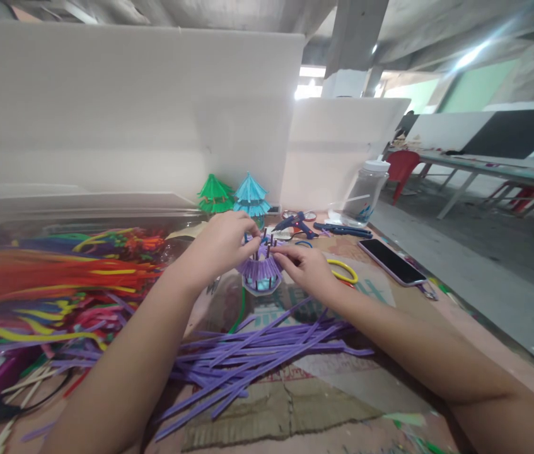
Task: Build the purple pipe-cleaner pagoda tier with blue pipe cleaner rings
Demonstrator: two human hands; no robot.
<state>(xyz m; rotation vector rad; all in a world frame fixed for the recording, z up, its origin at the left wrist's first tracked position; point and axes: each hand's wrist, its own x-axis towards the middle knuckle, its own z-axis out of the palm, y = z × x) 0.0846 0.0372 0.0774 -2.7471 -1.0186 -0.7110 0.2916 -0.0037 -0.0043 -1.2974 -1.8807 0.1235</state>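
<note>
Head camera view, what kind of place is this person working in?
Probably a craft workshop in a large, bare hall. Heaps of coloured pipe cleaners cover the table, a glue gun lies by two finished little pagodas, and both hands, left and right, work a purple piece.

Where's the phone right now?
The phone lies on the table's right side, just right of the yellow ring and beyond the right hand.
</note>
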